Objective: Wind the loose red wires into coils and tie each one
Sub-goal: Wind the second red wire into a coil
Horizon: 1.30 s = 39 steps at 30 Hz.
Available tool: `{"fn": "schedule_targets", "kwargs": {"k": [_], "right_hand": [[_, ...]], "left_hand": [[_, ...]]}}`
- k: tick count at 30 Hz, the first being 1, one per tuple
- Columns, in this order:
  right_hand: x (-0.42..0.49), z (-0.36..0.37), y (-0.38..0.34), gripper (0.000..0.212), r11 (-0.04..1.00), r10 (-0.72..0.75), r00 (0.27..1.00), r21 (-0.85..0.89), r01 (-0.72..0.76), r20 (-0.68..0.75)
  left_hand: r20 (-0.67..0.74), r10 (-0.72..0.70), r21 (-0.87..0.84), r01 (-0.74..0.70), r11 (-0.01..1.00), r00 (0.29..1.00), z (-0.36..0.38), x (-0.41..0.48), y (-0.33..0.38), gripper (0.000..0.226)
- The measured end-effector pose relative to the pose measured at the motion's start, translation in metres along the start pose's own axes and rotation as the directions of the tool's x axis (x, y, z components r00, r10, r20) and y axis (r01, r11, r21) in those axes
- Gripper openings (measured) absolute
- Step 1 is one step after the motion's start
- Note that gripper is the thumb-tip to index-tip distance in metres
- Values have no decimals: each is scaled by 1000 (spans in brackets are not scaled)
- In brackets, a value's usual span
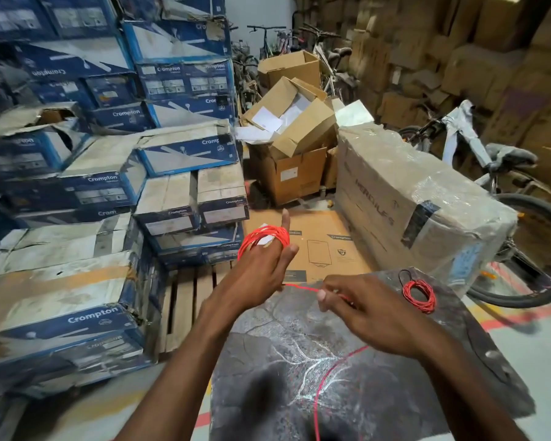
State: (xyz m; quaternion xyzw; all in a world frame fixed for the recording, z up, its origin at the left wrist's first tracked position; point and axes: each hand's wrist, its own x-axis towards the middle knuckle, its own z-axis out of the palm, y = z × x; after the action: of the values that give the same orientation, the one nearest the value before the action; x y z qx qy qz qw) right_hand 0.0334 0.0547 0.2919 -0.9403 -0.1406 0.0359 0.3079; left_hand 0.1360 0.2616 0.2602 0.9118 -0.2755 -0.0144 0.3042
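Storeroom interior. Stacks of blue-and-white Crompton boxes fill the left side, brown cartons line the right wall, and 1 bicycle stands behind 1 film-wrapped carton; further bicycles at the back are too crowded to count. In the foreground lies 1 dark stone surface streaked with white veins, and beyond its far edge 1 flat cardboard sheet lies on the floor beside a wooden pallet.

The left hand is raised over the far left corner of the surface. Its fingers are spread: 1 finger points straight up and the thumb juts to the right. 1 red coil of many turns is looped round these spread fingers, with a white patch showing through its middle.

From the left hand, 1 red wire runs taut to the right hand, which pinches it between thumb and fingertips above the middle of the surface. Behind the right hand the same wire trails loose across the surface and off its near edge.

A second red coil lies flat near the far right corner, well apart from both hands, with a thin black loop at its far side. Whether that loop binds it cannot be told.

Count: 2 hands, 2 coils, 1 loose wire.
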Motion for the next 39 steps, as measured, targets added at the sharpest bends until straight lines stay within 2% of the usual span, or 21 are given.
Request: {"fn": "schedule_targets", "kwargs": {"k": [2,4,7,9,13,15,17,19,20,21,23,26,29,33,36,39], "right_hand": [[-3,-18,3,32,998,-35,998,47,38,-50],[-4,-33,4,32,990,-84,988,103,98,-131],[3,-49,7,29,967,-94,955,203,155,-281],[12,-53,9,29,961,-67,923,225,162,-380],[32,-53,8,24,960,7,834,238,149,-552],[41,-48,7,27,959,5,831,238,153,-557],[47,-37,10,28,956,22,849,259,137,-528],[52,-26,15,27,951,39,881,287,112,-472],[52,-20,17,27,945,40,902,308,106,-431],[52,-14,17,27,934,36,923,342,105,-382],[51,-3,17,32,883,33,963,459,97,-266],[42,14,16,39,804,61,996,595,-10,-65],[30,29,17,40,789,55,997,610,-72,47],[15,42,16,43,820,42,996,566,-82,83],[3,44,15,44,864,36,997,500,-62,62],[-12,39,11,40,894,11,997,447,-44,76]], "left_hand": [[23,44,144,-47,988,999,-1,-8,-2,61],[49,75,106,-80,991,996,-6,-16,-2,60],[127,90,-276,-52,960,988,-11,-28,11,50],[149,136,-554,-31,832,979,-12,-35,20,52],[145,150,-795,25,606,978,-10,-38,36,52],[156,192,-920,72,385,969,-11,-41,41,47],[159,271,-987,155,36,950,-11,-45,46,41],[126,340,-918,240,-317,932,-10,-49,52,38],[93,361,-856,260,-448,928,-9,-50,55,38],[53,359,-798,255,-546,932,-8,-50,57,39],[-9,322,-709,221,-669,947,-8,-47,59,44],[-43,210,-676,126,-726,977,-12,-42,56,43],[-39,36,-728,-4,-686,999,-14,-38,56,37],[-40,-187,-803,-143,-579,982,-15,-30,56,32],[-71,-233,-825,-188,-533,970,-18,-27,52,34],[-111,-288,-866,-235,-441,951,-24,-25,49,35]]}}
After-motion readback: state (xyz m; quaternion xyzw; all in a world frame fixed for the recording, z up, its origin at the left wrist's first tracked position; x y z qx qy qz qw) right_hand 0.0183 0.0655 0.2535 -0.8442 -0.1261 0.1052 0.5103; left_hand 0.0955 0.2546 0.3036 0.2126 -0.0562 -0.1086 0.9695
